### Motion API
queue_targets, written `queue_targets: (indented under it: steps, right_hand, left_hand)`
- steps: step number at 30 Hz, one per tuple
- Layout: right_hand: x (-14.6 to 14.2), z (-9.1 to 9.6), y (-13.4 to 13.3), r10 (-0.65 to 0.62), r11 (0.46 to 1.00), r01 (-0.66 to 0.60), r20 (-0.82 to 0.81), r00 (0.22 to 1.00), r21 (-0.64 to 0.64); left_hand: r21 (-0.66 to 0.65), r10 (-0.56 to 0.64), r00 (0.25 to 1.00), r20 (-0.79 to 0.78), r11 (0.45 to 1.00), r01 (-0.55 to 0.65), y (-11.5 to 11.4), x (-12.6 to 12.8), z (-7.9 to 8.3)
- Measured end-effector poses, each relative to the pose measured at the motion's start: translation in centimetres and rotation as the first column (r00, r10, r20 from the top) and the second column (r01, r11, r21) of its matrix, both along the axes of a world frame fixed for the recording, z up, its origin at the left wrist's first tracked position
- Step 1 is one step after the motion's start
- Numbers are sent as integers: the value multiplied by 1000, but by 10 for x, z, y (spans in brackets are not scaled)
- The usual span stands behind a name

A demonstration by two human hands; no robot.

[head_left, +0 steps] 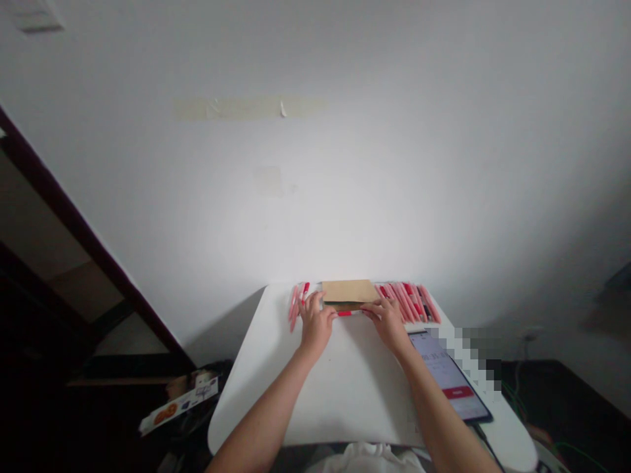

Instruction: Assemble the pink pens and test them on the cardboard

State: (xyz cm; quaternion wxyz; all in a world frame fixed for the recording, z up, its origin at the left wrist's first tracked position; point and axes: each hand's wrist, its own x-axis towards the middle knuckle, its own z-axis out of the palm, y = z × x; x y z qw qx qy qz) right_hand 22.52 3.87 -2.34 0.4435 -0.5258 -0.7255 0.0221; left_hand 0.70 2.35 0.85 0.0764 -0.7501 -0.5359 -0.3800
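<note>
A red and white pen (346,314) lies sideways between my two hands, close in front of a tan cardboard box (350,290). My left hand (315,320) is closed with its fingertips at the pen's left end, its other fingers beside the box. At the pen's right end, the fingers of my right hand (387,319) are pinched together near the box's right corner. Several pink and red pens (411,302) lie in a row right of the box. A few similar pens (294,307) rest to its left, partly covered by my left hand.
A large phone or tablet (451,378) with a lit screen lies on the right of the white table (340,394), a cable (486,440) at its near end. The wall (345,217) stands behind the table's far edge. Printed packaging (180,406) sits below on the left.
</note>
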Motion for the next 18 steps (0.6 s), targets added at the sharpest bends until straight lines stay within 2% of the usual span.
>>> queue_targets:
  steps: [7,18]
  right_hand:
    - [-1,-4,2,-1,1000,2,38,999,-16]
    - [5,-6,5,-107,994,107,-1,994,3]
  left_hand:
    - [-16,20,1000,1,1000,-20,2,-1,-2]
    - [-67,86,996,16,994,-85,4,-6,-2]
